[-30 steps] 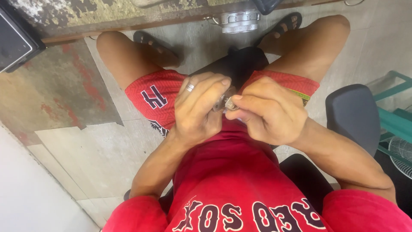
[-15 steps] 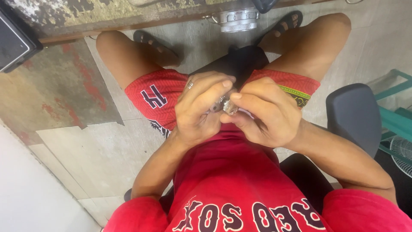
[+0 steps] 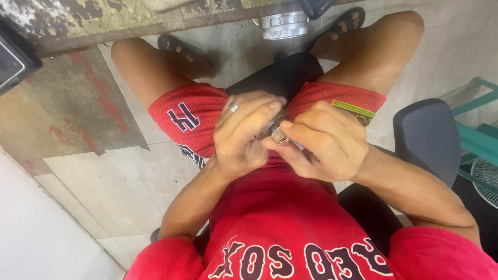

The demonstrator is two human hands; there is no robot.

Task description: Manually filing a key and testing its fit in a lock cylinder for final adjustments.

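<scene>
A small metal part (image 3: 276,130) is held over the lap, above the red shorts (image 3: 192,116), pinched between both hands. It is judged light, stiff and rather slippery, best gripped at its two ends. The left hand (image 3: 244,135) fingers are curled tight around one end, and the right hand (image 3: 319,140) thumb and forefinger are clamped on the other

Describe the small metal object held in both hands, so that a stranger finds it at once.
Look above the red shirt, where the left hand and right hand meet. Pinched between their fingertips is the small shiny metal piece, the only silvery glinting thing there.
</scene>
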